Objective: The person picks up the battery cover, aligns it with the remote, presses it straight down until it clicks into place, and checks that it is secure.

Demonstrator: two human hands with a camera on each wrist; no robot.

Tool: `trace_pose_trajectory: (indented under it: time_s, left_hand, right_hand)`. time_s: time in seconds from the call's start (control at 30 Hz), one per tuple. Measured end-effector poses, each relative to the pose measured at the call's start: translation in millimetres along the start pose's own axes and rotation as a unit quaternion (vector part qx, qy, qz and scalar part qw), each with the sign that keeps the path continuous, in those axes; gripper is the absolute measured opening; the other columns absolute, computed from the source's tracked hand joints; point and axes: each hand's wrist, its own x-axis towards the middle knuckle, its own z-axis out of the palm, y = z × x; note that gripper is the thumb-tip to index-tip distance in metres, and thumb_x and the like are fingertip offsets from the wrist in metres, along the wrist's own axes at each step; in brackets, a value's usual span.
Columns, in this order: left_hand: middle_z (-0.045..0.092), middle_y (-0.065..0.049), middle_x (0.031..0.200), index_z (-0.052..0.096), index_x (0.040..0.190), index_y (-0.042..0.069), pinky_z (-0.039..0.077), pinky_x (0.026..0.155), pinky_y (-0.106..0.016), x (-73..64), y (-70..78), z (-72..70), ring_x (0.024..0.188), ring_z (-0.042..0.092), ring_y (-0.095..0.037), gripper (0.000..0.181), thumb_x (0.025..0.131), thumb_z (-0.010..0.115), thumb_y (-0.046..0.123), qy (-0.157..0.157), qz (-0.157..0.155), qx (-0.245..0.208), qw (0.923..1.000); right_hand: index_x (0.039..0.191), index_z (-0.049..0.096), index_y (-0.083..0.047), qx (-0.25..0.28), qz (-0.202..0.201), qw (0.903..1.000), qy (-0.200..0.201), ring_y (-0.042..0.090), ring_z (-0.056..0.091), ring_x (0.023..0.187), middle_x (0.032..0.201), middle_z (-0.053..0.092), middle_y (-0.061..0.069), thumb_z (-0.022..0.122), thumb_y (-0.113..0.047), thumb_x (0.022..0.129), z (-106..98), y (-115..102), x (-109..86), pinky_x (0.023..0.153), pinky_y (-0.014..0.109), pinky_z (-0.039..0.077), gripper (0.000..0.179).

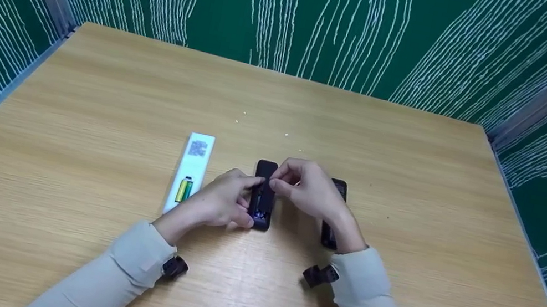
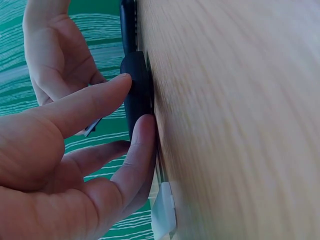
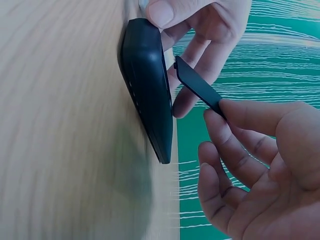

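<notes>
A black remote control (image 1: 266,168) lies on the table with its back up and its battery compartment uncovered. My left hand (image 1: 221,199) holds it by the near end and left side, the thumb on its end edge. Between thumb and forefinger, my right hand (image 1: 309,189) pinches a thin black battery cover (image 3: 197,85). In the right wrist view this cover is tilted and apart from the remote. What the compartment holds is too small to tell. Left of my left hand lies a white remote control (image 1: 199,166), with yellow-green batteries (image 1: 184,190) showing in its open compartment.
Another black remote (image 1: 331,237) lies under my right wrist, partly hidden by it. Several tiny pale bits (image 1: 286,135) are scattered farther back on the wooden table (image 1: 149,92). Green walls with white streaks (image 1: 225,10) stand behind the table and at its sides.
</notes>
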Motion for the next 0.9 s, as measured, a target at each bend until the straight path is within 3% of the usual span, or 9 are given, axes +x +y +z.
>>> trace_pose_trajectory:
  time_s: [0.33,0.57,0.9]
  left_hand:
    - [0.049,-0.02,0.133,0.04,0.163,0.005,0.063,0.085,-0.027,0.0,0.0,-0.3,0.103,0.068,-0.024,0.102,0.072,0.081,-0.019,0.004,0.003,0.009,1.0]
    - [0.052,-0.019,0.129,0.044,0.161,0.006,0.06,0.089,-0.029,-1.1,0.6,-0.3,0.1,0.067,-0.022,0.098,0.074,0.084,-0.015,0.013,0.016,0.04,0.999]
    - [0.052,-0.019,0.13,0.044,0.161,0.007,0.061,0.089,-0.029,-1.2,0.8,-0.5,0.101,0.067,-0.022,0.098,0.074,0.085,-0.013,0.014,0.014,0.039,0.999]
  right_hand:
    - [0.101,0.077,-0.013,-0.014,0.015,0.9997,-0.012,0.016,0.061,0.08,0.089,0.073,-0.001,0.076,-0.015,0.098,3.9,1.5,0.7,0.068,0.03,0.049,0.004]
    - [0.1,0.078,-0.013,-0.009,0.018,0.9995,-0.024,0.016,0.061,0.079,0.089,0.074,-0.001,0.075,-0.015,0.099,4.2,1.2,0.5,0.069,0.03,0.048,0.004]
    - [0.1,0.077,-0.012,-0.008,0.024,0.9992,-0.031,0.016,0.06,0.079,0.089,0.074,-0.001,0.077,-0.015,0.098,6.7,2.8,1.7,0.069,0.03,0.047,0.004]
